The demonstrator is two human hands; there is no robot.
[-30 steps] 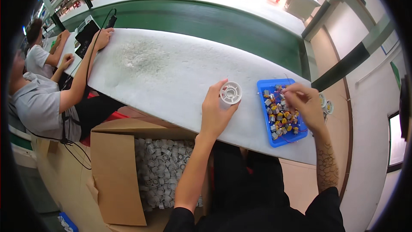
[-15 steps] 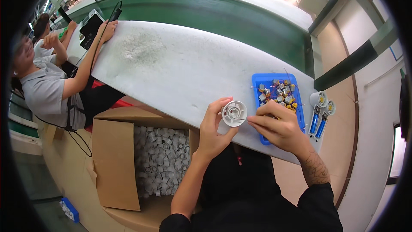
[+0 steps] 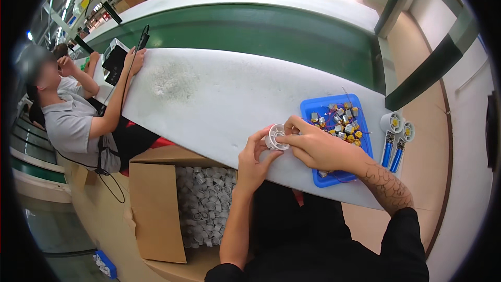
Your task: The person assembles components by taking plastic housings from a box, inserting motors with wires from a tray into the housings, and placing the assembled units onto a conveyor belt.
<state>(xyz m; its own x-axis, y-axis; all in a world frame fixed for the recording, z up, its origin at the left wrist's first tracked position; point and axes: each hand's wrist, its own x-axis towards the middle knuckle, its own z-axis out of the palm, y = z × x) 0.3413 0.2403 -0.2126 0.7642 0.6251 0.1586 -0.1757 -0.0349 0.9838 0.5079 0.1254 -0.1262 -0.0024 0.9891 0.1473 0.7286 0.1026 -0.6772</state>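
A white round plastic housing (image 3: 271, 143) with ribs inside is held above the table's near edge. My left hand (image 3: 253, 162) grips it by the outer wall between thumb and fingers, its open side turned toward my right hand (image 3: 319, 149). The right fingertips are pinched together at the housing's opening, partly covering it. Whatever they hold is hidden. Just beyond the right hand lies a blue tray (image 3: 324, 101) filled with small motors (image 3: 342, 120) with yellow ends and thin wires. My right hand and forearm cover part of this tray.
An open cardboard box (image 3: 158, 214) full of white plastic parts (image 3: 206, 203) stands at my left, below the table (image 3: 224, 89). Blue-handled assemblies (image 3: 392, 151) with round white heads lie right of the tray. A co-worker (image 3: 78, 109) sits at the far left, holding a black cable.
My right fingertips have moved left onto the housing's opening; a thin metal piece seen in them before is now hidden. The housing has turned more sideways. The whole view has shifted slightly.
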